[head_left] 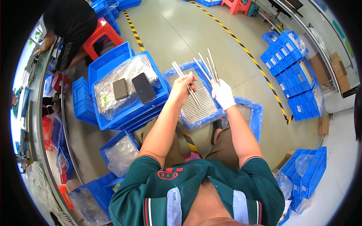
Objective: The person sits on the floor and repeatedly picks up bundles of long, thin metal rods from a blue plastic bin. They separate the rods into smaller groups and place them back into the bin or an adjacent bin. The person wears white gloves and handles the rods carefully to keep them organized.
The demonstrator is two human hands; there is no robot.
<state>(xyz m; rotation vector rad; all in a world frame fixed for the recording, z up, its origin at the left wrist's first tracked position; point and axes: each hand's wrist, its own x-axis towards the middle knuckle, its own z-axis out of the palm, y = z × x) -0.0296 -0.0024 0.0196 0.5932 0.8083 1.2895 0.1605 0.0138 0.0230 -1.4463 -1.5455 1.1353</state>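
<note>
My bare left hand [182,86] is closed around a few thin metal rods [195,98], which slant across the blue crate below. In my right hand [223,94], which wears a white glove, several more metal rods [212,67] fan upward from the fingers. Both hands are above a plastic-lined blue crate [215,115] on the floor. Inside that crate lie rows of similar rods [196,109], side by side. The two bundles are apart from each other.
Left of me, stacked blue crates [158,98] carry plastic-covered rods, a black phone [143,88] and a dark flat box [120,89]. Another lined crate [257,116] stands right of the middle one. A person [71,22] works near a red stool [101,35]. Crate stacks [298,83] stand at right.
</note>
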